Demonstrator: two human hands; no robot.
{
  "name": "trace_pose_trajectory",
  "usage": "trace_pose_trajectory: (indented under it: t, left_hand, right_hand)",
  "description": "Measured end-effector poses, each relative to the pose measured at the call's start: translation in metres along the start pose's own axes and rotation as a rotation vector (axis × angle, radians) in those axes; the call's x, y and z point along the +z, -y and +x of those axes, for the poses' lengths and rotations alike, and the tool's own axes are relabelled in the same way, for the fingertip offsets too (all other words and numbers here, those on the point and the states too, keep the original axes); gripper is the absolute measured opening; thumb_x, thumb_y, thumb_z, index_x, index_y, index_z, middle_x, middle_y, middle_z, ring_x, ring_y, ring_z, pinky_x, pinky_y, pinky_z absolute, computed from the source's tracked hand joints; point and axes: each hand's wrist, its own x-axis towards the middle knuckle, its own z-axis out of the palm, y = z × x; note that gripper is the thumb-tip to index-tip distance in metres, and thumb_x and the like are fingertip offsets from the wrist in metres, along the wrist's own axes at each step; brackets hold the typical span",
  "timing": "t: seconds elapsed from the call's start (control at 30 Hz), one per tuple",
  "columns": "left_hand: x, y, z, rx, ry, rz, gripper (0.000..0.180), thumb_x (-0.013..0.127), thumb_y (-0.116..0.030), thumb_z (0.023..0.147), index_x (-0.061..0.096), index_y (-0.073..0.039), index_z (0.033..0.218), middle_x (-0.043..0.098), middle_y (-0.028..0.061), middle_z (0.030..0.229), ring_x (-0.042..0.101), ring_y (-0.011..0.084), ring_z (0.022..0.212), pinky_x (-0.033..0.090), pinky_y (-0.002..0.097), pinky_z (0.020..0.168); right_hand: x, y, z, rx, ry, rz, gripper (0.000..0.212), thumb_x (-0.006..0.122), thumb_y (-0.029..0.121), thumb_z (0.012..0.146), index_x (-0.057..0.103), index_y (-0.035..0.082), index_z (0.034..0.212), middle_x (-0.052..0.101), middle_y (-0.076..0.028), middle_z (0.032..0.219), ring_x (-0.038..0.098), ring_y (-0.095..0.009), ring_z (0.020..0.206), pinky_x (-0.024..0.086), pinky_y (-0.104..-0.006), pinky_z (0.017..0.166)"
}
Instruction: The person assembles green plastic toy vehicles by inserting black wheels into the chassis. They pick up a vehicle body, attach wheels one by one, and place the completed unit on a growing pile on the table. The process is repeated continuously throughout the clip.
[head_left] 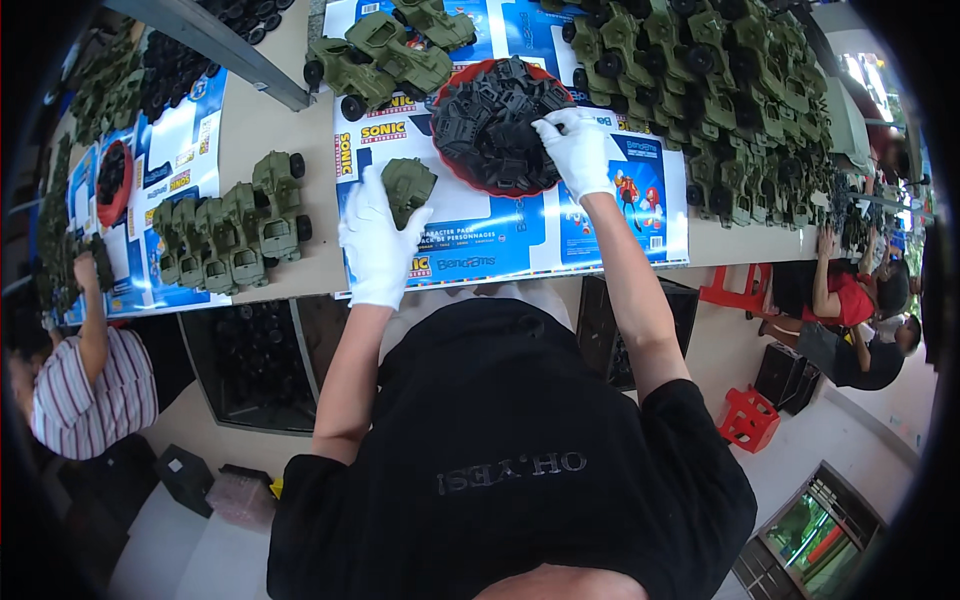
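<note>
My left hand (378, 240), in a white glove, is closed around the side of an olive-green toy vehicle body (408, 187) and holds it low over the printed sheets. No wheels show on this piece. My right hand (580, 152), also gloved in white, reaches to the right side of a red bowl (442, 160). Its fingertips are pinched together at the heap of small black plastic parts (500, 115) in that bowl. Whatever lies between these fingertips is mostly hidden by the glove.
Blue printed sheets (480, 235) cover the table. Green toy vehicles with black wheels stand in a row (235, 225) at left, in a small group (385, 60) behind the bowl, and in a large pile (700, 90) at right. A metal post (225, 45) rises at left. Other people work on both sides.
</note>
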Motion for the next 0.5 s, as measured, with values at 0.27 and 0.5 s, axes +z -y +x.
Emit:
trace_pose_trajectory:
  t: [0.27, 0.5]
  left_hand:
    - [0.01, -0.076, 0.016, -0.403, 0.353, -1.433, 0.046, 0.07, -0.02, 0.089, 0.055, 0.001, 0.126, 0.065, 0.0111, 0.108, 0.065, 0.015, 0.078, 0.052, 0.0253, 0.069]
    - [0.009, -0.068, 0.004, -0.747, 0.642, -1.897, 0.019, 0.048, 0.001, 0.096, 0.061, 0.001, 0.11, 0.065, 0.0122, 0.098, 0.064, 0.017, 0.068, 0.053, 0.0247, 0.063]
  right_hand:
    - [-0.062, 0.084, -0.045, 0.461, 0.312, 0.581, 0.016, 0.073, 0.014, 0.082, 0.066, 0.001, 0.087, 0.064, -0.002, 0.07, 0.055, -0.004, 0.062, 0.045, -0.0213, 0.057]
    - [-0.064, 0.078, -0.071, 0.036, 0.493, 0.851, 0.03, 0.083, 0.016, 0.074, 0.064, 0.006, 0.095, 0.065, -0.004, 0.096, 0.055, -0.007, 0.075, 0.046, -0.0232, 0.068]
